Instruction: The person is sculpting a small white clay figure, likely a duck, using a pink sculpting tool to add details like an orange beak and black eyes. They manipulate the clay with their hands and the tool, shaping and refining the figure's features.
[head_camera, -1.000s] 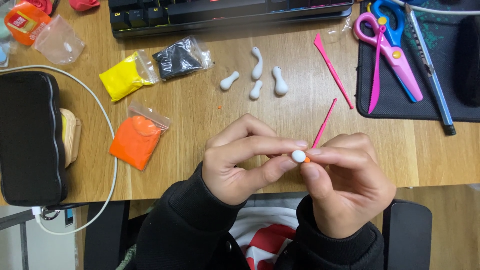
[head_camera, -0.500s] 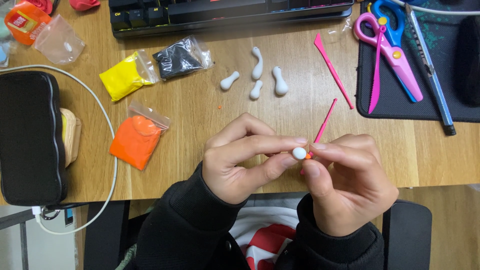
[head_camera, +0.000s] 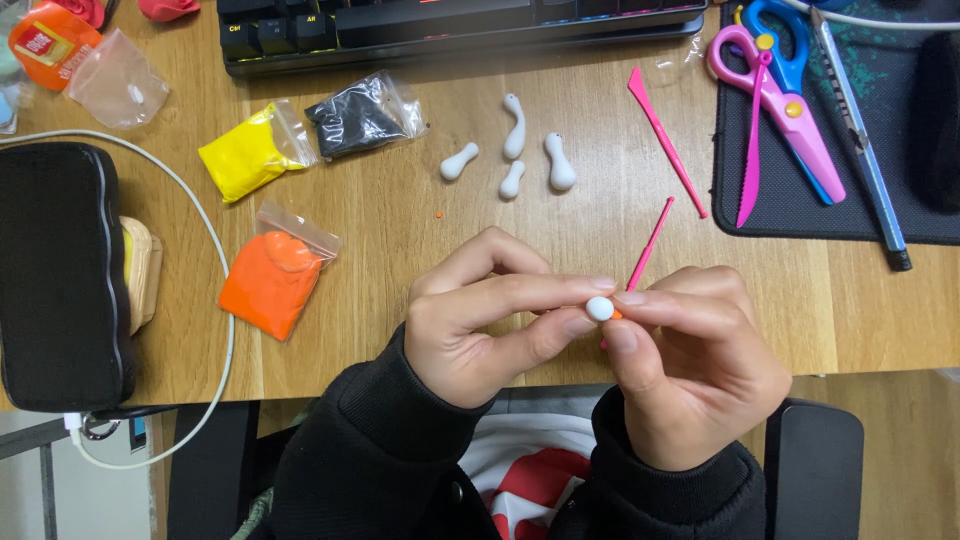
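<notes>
My left hand (head_camera: 490, 320) pinches a small white clay ball (head_camera: 599, 308) between thumb and forefinger, just above the wooden desk's (head_camera: 400, 240) front edge. My right hand (head_camera: 690, 365) meets it from the right, its fingertips pressing a tiny orange clay bit (head_camera: 617, 314) against the ball. A thin pink modelling stick (head_camera: 648, 248) lies on the desk just behind my right fingers. Several white clay pieces (head_camera: 512, 152) shaped like little pins lie farther back, in the middle of the desk.
Bags of orange clay (head_camera: 272, 283), yellow clay (head_camera: 243, 152) and black clay (head_camera: 362, 118) lie to the left. A black case (head_camera: 55, 275) with a white cable (head_camera: 215, 330) sits far left. A keyboard (head_camera: 460, 25) lies behind; a second pink tool (head_camera: 665, 140), scissors (head_camera: 780, 90) and a pen (head_camera: 860, 130) at right.
</notes>
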